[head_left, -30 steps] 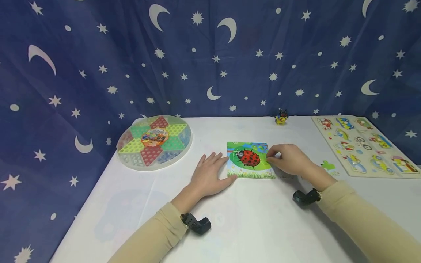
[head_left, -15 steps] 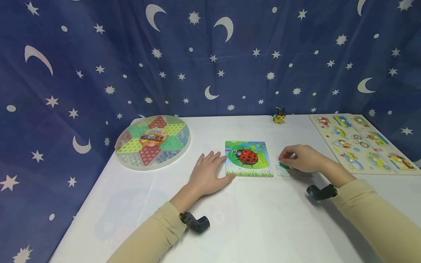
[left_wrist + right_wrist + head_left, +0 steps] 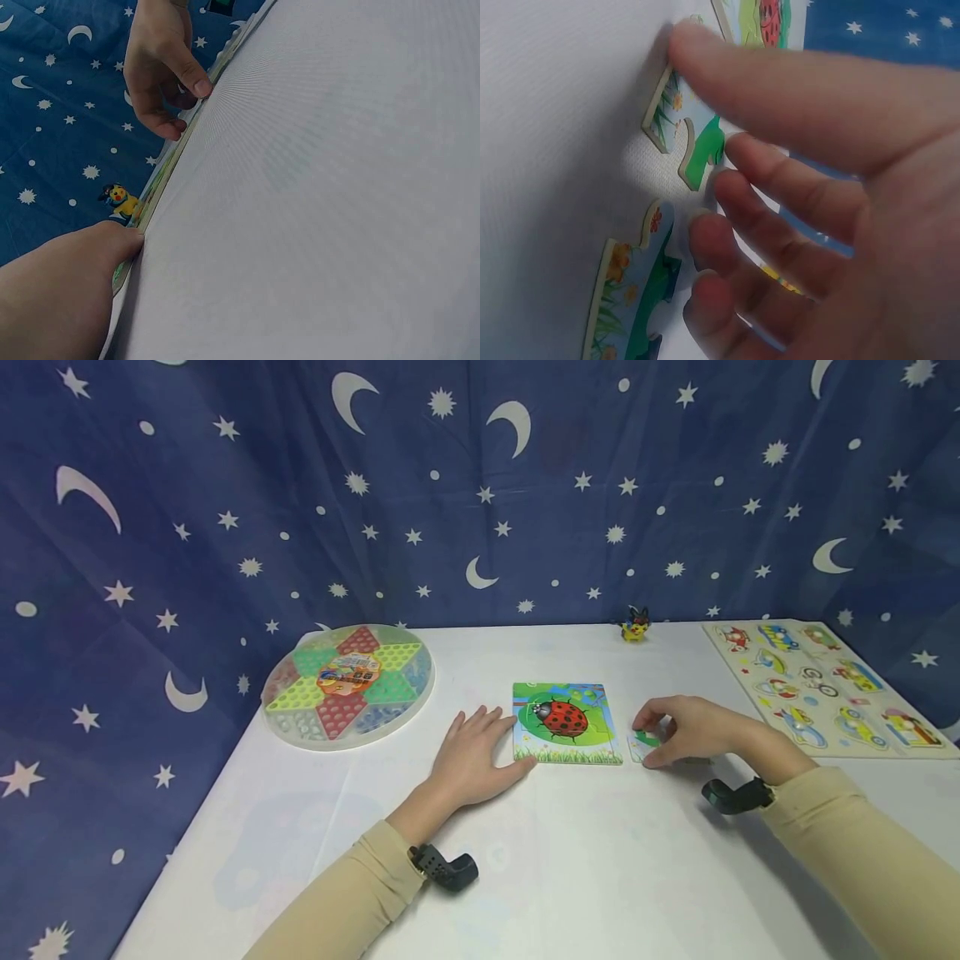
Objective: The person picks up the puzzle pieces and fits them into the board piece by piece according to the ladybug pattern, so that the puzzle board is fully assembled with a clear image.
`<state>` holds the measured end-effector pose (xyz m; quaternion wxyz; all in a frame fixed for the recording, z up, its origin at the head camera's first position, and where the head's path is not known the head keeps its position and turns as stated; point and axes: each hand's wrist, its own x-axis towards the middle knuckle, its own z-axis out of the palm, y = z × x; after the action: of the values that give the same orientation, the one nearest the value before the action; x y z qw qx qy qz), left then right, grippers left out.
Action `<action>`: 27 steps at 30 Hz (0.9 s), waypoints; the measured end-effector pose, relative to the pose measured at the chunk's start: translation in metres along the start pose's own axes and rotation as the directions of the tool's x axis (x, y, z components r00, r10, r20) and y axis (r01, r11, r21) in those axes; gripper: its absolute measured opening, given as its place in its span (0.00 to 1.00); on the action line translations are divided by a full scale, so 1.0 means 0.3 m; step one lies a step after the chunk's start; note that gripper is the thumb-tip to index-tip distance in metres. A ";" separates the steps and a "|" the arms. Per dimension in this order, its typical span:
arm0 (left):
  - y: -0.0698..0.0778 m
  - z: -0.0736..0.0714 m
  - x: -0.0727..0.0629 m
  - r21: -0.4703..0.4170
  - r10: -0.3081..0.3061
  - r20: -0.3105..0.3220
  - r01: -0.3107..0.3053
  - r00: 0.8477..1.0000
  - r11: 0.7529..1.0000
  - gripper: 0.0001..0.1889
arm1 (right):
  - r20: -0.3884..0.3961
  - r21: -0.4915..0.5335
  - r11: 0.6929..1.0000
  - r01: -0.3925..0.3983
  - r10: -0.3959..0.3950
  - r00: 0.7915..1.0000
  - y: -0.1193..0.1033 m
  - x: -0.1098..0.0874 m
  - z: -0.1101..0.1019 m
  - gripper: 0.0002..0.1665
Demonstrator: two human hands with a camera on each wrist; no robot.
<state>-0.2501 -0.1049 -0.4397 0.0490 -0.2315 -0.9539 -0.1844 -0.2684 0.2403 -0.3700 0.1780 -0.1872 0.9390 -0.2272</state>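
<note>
A square ladybug puzzle (image 3: pixel 564 752) lies flat at the middle of the table. My left hand (image 3: pixel 472 768) rests on the cloth at its left, fingers extended, with the thumb at the puzzle's near left corner. To the puzzle's right, my right hand (image 3: pixel 690 731) holds a loose puzzle piece (image 3: pixel 639 748) by its edges between thumb and index finger. That piece (image 3: pixel 703 146) shows grass, flowers and a green shape in the right wrist view. A second loose piece (image 3: pixel 634 292) lies under the other curled fingers; the hand mostly hides it in the head view.
A round Chinese checkers board (image 3: pixel 348 685) stands at the left. At the far right is a wooden peg-style picture board (image 3: pixel 825 693). A small yellow figurine (image 3: pixel 634 625) stands at the back edge, before the blue star-and-moon curtain (image 3: pixel 420 468).
My right hand has moved right, from the ladybug puzzle's right edge to the loose pieces. Its thumb has since spread down to one piece's near edge. My left hand has stayed put.
</note>
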 end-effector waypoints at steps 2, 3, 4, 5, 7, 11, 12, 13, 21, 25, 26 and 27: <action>0.002 -0.002 0.000 0.000 0.001 0.001 -0.001 1.000 1.000 0.40 | -0.001 -0.009 1.000 -0.012 0.012 1.000 -0.004 0.003 0.000 0.31; 0.003 -0.003 0.000 0.000 0.001 0.000 -0.001 1.000 1.000 0.40 | 0.000 -0.012 1.000 -0.020 0.020 1.000 -0.005 0.005 0.000 0.29; 0.003 -0.003 0.000 0.000 0.002 -0.001 -0.002 1.000 1.000 0.40 | 0.001 -0.016 0.999 -0.028 0.028 1.000 -0.007 0.006 0.000 0.29; 0.003 -0.002 0.000 0.001 0.004 -0.004 -0.004 1.000 1.000 0.40 | 0.001 -0.019 0.999 -0.034 0.034 0.999 -0.008 0.007 0.000 0.28; 0.002 -0.001 0.001 0.005 0.004 -0.003 -0.004 1.000 1.000 0.41 | -0.001 -0.021 0.998 -0.051 0.051 0.999 -0.012 0.010 0.002 0.26; 0.000 0.000 0.002 0.007 0.006 -0.006 -0.006 1.000 1.000 0.40 | -0.021 -0.014 0.999 -0.044 0.044 0.999 -0.014 0.013 0.008 0.28; 0.000 -0.001 0.001 0.006 0.006 -0.005 -0.006 1.000 1.000 0.40 | -0.026 -0.012 0.999 -0.040 0.039 0.999 -0.013 0.014 0.009 0.29; 0.000 -0.002 0.001 0.005 0.006 -0.005 -0.006 1.000 1.000 0.40 | -0.031 -0.010 0.999 -0.035 0.034 0.999 -0.013 0.014 0.010 0.30; 0.001 -0.004 -0.001 0.004 0.000 0.002 0.000 1.000 1.000 0.40 | -0.032 -0.009 1.000 0.013 -0.014 0.999 -0.015 0.015 0.009 0.26; 0.001 -0.003 -0.001 0.002 0.000 0.001 0.000 1.000 1.000 0.40 | -0.028 0.013 1.000 0.024 -0.023 0.999 -0.018 0.017 0.016 0.26; 0.001 -0.003 -0.001 0.001 0.001 0.000 -0.001 1.000 1.000 0.40 | -0.027 0.019 0.999 0.027 -0.026 0.999 -0.019 0.018 0.018 0.26; 0.001 -0.003 -0.002 0.000 0.001 0.001 -0.001 1.000 1.000 0.40 | -0.026 0.025 0.999 0.032 -0.032 0.999 -0.022 0.018 0.019 0.26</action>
<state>-0.2494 -0.1052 -0.4389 0.0488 -0.2319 -0.9539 -0.1841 -0.2688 0.2305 -0.3729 0.1648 -0.1969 0.9350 -0.2445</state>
